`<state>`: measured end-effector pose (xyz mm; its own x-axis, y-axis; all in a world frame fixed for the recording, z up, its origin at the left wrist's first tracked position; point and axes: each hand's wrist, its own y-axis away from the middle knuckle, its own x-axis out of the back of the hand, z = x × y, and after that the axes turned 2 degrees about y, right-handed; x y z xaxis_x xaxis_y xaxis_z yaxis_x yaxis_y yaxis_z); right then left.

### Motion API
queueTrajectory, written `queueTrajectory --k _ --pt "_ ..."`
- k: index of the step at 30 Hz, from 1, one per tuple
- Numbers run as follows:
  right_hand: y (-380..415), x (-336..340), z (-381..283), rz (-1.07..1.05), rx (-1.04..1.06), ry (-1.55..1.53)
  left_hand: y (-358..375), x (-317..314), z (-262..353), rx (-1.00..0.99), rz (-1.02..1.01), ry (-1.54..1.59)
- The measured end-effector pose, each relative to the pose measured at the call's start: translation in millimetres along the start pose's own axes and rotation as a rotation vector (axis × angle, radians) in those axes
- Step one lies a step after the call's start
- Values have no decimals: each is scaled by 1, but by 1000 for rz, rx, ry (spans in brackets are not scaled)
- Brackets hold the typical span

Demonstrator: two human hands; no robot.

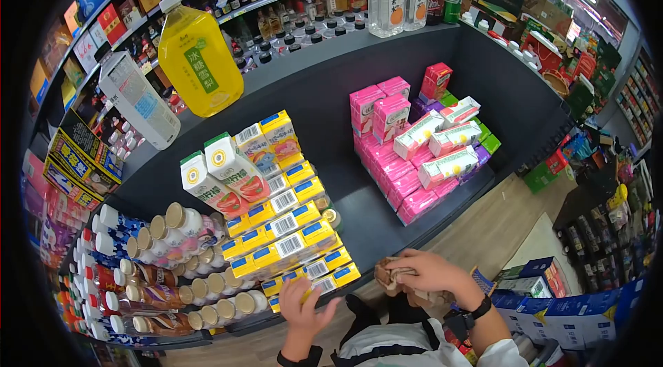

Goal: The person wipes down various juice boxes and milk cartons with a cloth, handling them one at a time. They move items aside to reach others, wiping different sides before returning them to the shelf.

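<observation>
The left hand [304, 308] was at the front edge of the dark shelf [387, 218], fingers curled around the end of a yellow-and-blue drink carton [324, 284] in the lowest row of the stack; the grip appeared closed on it, though the fisheye view left the fingertips partly hidden. The right hand [431, 274] was just off the shelf's front edge, clamped on a crumpled brown cloth [388, 272], with a dark wristwatch [478, 310] on that wrist. The two hands were apart.

The yellow-and-blue cartons [290, 225] stood stacked in tidy rows, barcodes facing up, from the front edge back toward the middle of the shelf. Two gable-top lemon tea cartons [224, 174] lay tilted on the stack's rear left. Capped bottles [186, 284] lay in rows at the shelf's left end. Pink cartons [400, 167] were stacked at the right end, several white-and-pink ones lying loosely on top.

In judgement, stocking of this shelf was largely done: both stacks were built, the centre of the shelf remained bare, and blue boxes [573, 312] remained on the floor at the right.
</observation>
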<state>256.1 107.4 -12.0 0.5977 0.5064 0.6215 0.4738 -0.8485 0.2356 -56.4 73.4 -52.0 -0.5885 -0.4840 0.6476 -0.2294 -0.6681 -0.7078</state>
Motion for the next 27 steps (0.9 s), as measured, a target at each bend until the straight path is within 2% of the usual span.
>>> queueTrajectory --k 2,3,6,7,8,10,11,14,15,17,18,20,21,24,25,27 --pt "10 -3 19 -22 152 -214 13 2 -5 -76 132 83" --pt "13 1 15 -14 182 -274 15 7 -2 -125 113 67" --pt "22 12 -12 30 298 -422 9 4 25 -24 51 333" --pt "20 11 -20 60 357 -448 2 5 41 103 -32 421" --pt "17 10 -28 89 417 -475 -1 -2 63 280 -21 602" --pt "10 9 -44 -7 498 -483 -8 -18 100 641 9 956" --pt "7 3 -47 -34 541 -437 22 -26 100 752 -111 1060" --pt "3 -16 -45 -23 497 -482 54 -33 103 1007 -178 1230" --pt "2 -18 -38 -25 556 -466 49 -35 112 1116 -30 1370" --pt "-3 -20 -27 -29 678 -434 18 -33 122 1014 25 1251" --pt "-3 -16 -25 -105 653 -411 5 -30 127 964 50 1190" --pt "-5 -4 -22 -258 600 -360 7 -27 138 1051 143 1144" --pt "-9 3 -20 -301 554 -325 15 -28 144 1108 223 1123" --pt "-28 -15 -6 -281 272 -615 28 -26 152 1186 367 1046" --pt "-32 -14 0 -123 424 -365 28 -27 153 1198 387 993" --pt "-24 -26 2 -60 650 -391 14 -29 158 1164 436 925"
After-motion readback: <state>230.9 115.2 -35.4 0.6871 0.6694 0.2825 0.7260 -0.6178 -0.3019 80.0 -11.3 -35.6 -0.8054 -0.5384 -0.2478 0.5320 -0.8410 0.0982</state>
